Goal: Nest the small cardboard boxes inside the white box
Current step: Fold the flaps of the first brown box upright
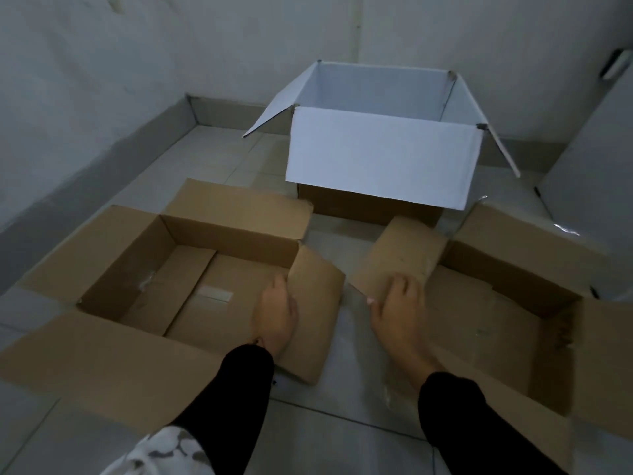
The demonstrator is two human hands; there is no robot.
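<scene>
Your left hand grips the right flap of the left cardboard box, fingers curled over its edge. Your right hand clasps the left flap of the right cardboard box. Both of the 2 boxes sit open on the tiled floor. The white box stands open just behind them.

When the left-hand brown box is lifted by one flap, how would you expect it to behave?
Probably light: the left brown box looks empty, showing only its taped floor. Likely floppy at the edges, since all four flaps splay outward and the left hand holds just one. It should slide easily on the smooth tiled floor.
</scene>
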